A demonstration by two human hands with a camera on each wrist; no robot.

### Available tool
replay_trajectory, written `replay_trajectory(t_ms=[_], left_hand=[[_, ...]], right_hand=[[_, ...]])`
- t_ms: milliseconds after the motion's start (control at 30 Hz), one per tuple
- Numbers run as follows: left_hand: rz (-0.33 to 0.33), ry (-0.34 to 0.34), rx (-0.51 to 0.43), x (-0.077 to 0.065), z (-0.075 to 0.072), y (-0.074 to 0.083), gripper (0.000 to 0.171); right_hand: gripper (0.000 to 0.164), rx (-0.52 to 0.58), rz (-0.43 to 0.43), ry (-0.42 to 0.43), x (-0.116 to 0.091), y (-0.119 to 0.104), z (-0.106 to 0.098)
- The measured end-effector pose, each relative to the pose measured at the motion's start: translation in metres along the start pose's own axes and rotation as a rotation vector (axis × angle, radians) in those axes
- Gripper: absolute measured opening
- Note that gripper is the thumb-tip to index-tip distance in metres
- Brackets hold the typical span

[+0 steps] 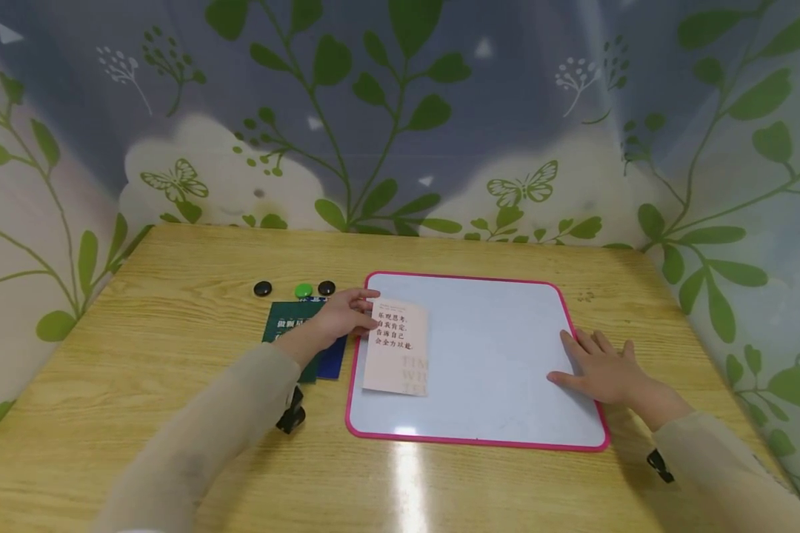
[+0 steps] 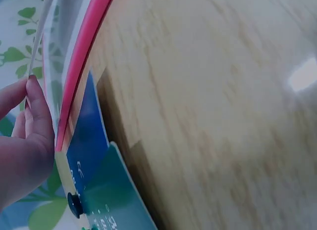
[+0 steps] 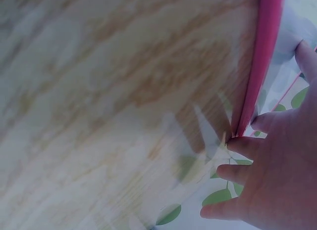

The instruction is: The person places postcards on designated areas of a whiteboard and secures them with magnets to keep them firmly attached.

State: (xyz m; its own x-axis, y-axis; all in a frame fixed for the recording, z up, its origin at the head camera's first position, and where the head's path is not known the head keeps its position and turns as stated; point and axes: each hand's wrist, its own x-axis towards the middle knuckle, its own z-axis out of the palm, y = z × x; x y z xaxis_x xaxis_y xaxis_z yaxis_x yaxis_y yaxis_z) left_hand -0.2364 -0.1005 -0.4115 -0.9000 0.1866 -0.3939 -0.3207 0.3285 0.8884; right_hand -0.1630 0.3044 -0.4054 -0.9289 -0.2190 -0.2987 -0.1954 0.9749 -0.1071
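A pale pink card printed with Chinese characters lies over the left part of a whiteboard with a pink frame. My left hand pinches the card's left edge between thumb and fingers; the left wrist view shows the card edge-on in that pinch. My right hand rests with spread, straight fingers on the board's right edge, thumb on the white surface. In the right wrist view, the fingers reach across the pink frame. Under my left forearm lie a dark green card and a blue card.
Behind the cards sit a black round magnet, a green one and another black one. The wooden table meets leaf-patterned walls at its back and sides.
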Motion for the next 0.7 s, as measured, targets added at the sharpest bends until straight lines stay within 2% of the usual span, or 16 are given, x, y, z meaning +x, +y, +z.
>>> replay_trajectory(t_ms=[233,467,567,700], left_hand=[[-0.005,0.014,0.064,0.005,0.005,-0.002,0.055],[0.006,0.019,0.128,0.002,0.005,0.002,0.055],[0.023,0.029,0.207,0.0,0.006,0.004,0.054],[0.089,0.078,0.405,-0.006,0.005,0.008,0.048]], right_hand=[[0.095,0.006,-0.006,0.007,0.0,0.0,-0.001],[0.095,0.0,-0.01,0.009,0.001,0.001,0.001],[0.096,0.001,-0.012,0.008,0.001,0.002,0.001],[0.095,0.006,-0.018,0.024,0.002,-0.001,-0.002]])
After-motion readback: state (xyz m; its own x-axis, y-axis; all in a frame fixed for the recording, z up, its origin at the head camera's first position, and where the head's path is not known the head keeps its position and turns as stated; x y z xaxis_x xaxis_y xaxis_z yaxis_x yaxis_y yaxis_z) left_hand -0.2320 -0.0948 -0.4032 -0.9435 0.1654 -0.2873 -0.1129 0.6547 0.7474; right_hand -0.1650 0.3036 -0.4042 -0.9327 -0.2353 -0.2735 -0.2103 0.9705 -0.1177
